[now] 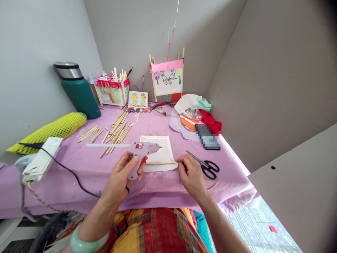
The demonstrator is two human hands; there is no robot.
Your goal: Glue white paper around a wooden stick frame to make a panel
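In my left hand (122, 172) I hold a pale glue gun (143, 149) by its grip, its nozzle pointing right. A long white glue stick (107, 145) juts out of its back. Under the gun lies a white sheet (159, 151) with a border of thin strips along its edges. A bare wooden stick (160, 163) runs near its front edge. My right hand (191, 174) is closed at the sheet's front right corner, thumb and forefinger pinching that corner. Just right of this hand, black-handled scissors (207, 167) lie with their blades pointing up and left.
Loose wooden sticks (118, 135) lie left of the sheet. A white power strip (43, 160) with a black cord and a green bottle (77, 93) stand farther left. A phone (209, 138) and coloured scraps (186, 121) lie right. A decorated lantern (168, 82) hangs behind.
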